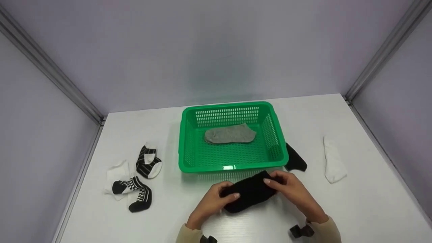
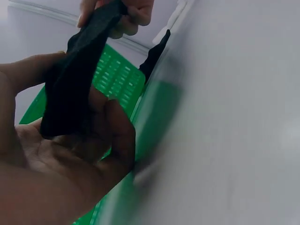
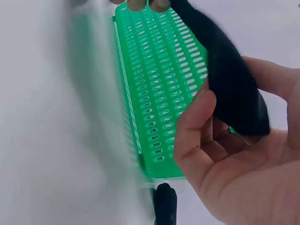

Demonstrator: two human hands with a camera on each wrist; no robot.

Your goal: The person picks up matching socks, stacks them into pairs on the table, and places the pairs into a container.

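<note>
Both hands hold a black sock [image 1: 251,192] stretched between them, in front of the basket and above the table. My left hand [image 1: 213,201] pinches its left end, thumb on the near face and fingers behind. At the other end, my right hand [image 1: 293,189] grips it the same way, thumb on top. In the left wrist view the sock [image 2: 75,89] slants up from one hand to the other. The right wrist view shows the sock [image 3: 229,77] between thumb and fingers. Another black sock [image 1: 295,159] lies by the basket's right front corner, partly hidden by it.
The green basket [image 1: 182,141] holds a grey sock [image 1: 231,134]. At left lie black-and-white striped socks [image 1: 145,165], checked socks [image 1: 143,197] and something white [image 1: 116,172] under them. A white sock [image 1: 334,162] lies at right. Panels [image 1: 219,50] enclose the table's back and sides.
</note>
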